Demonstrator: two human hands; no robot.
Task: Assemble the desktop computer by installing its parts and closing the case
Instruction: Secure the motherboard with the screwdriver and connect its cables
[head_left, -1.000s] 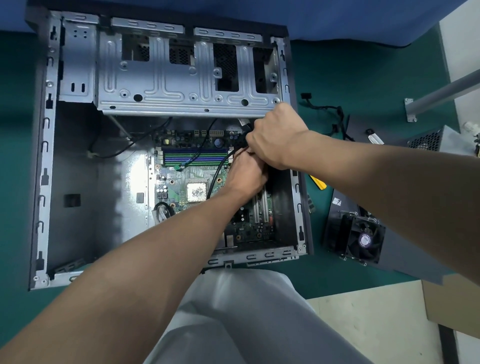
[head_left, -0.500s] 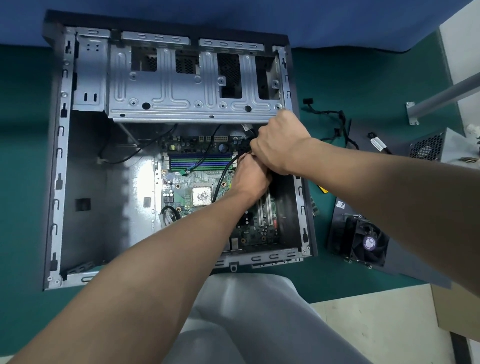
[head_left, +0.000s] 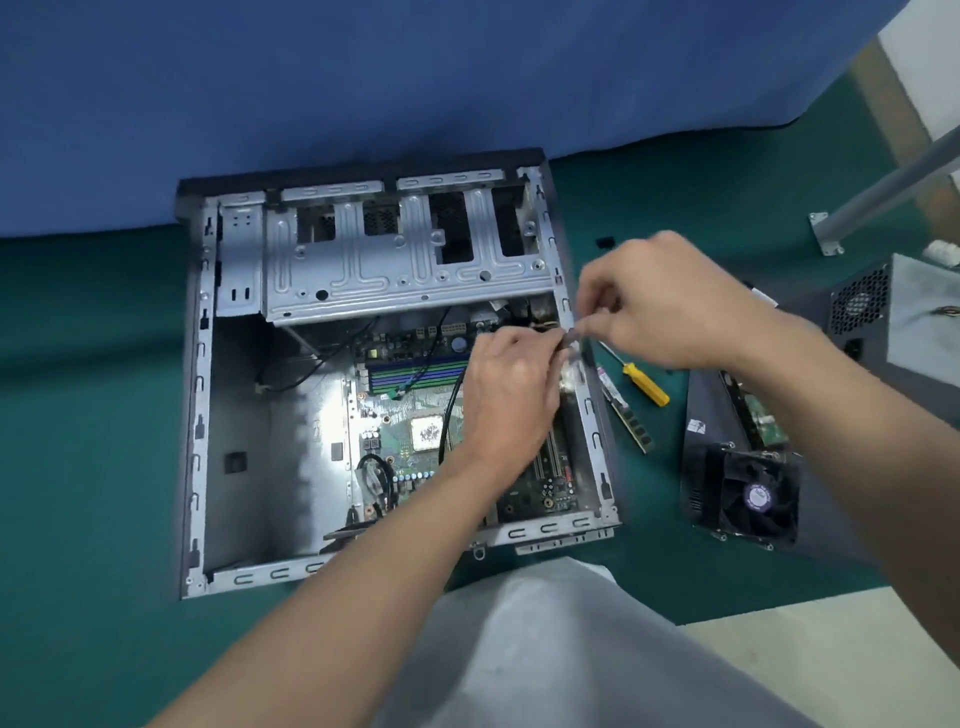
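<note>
Green table (head_left: 93, 441), open case (head_left: 200, 415). At its right wall, left hand (head_left: 511, 395) and right hand (head_left: 662, 304) both pinch a blurred cable end (head_left: 570, 336). Judged cabling; next, align and seat it.

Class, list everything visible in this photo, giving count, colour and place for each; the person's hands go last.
computer case: one, grey, open on the green mat
blue cloth: one, blue, behind the case
drive cage: one, silver, case's far end
motherboard: one, green, inside case, right half
processor: one, silver, mid-motherboard
screwdriver: one, yellow-handled, mat right of case
memory stick: one, green, loose beside screwdriver
cooling fan: one, black, mat, far right
power supply: one, grey, right edge
cable connector: one, dark, blurred, between both hands
left hand: one, pinches the connector above the motherboard
right hand: one, pinches the connector above the case's right wall
</note>
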